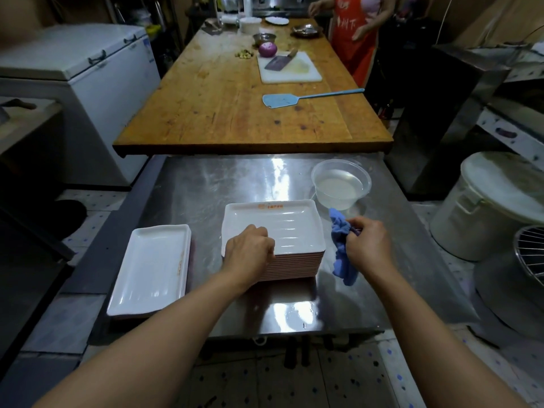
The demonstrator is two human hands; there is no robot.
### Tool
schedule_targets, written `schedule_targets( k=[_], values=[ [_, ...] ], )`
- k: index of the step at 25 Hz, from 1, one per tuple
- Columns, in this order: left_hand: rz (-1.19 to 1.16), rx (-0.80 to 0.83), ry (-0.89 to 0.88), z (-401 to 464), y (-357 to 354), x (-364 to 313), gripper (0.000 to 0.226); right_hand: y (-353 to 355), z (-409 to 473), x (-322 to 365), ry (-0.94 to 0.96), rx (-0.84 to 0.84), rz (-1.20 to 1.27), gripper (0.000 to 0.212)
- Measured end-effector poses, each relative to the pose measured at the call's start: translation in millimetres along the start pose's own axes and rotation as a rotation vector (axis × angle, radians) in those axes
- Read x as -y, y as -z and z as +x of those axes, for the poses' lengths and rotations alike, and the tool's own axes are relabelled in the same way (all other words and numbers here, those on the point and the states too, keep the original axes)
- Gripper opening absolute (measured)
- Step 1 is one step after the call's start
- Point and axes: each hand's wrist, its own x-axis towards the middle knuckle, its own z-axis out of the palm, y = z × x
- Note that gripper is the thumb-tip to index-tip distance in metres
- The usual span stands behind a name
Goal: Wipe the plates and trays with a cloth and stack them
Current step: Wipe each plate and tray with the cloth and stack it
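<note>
Our left hand (pixel 250 248) rests with curled fingers on the near left corner of the tall tray stack (pixel 273 231) at the steel table's (pixel 206 187) centre; whether it grips the top tray we cannot tell. Our right hand (pixel 366 245), at three o'clock of that stack, grips the blue cloth (pixel 341 254). A shorter tray stack (pixel 153 269) lies at nine o'clock, a water bowl (pixel 341 184) at one o'clock.

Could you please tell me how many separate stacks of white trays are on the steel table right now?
2. A tall stack sits mid-table under the left hand; a low stack lies at the table's left edge. How many trays each holds cannot be counted.
</note>
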Motion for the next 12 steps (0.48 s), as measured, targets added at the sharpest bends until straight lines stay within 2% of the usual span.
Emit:
schedule_targets(
  k=[3, 7, 10, 12],
  values=[
    [-0.081, -0.068, -0.046, -0.9, 9.3, 0.3, 0.008, 3.4, -1.9, -9.8, -0.037, -0.001, 0.037, 0.033],
    [-0.098, -0.3, -0.153, -1.9, 29.8, -5.1, 0.012, 8.2, -4.8, -6.5, -0.043, -0.035, 0.104, 0.031],
    [-0.096, -0.367, -0.116, 5.7, 50.8, -9.7, 0.014, 12.4, -9.6, 4.8, 0.008, -0.065, 0.152, 0.031],
    [-0.155, -0.384, -0.03, 6.1, 66.5, -10.5, 0.016, 18.1, -12.3, 16.8, 0.054, -0.109, 0.2, 0.031]
  ],
)
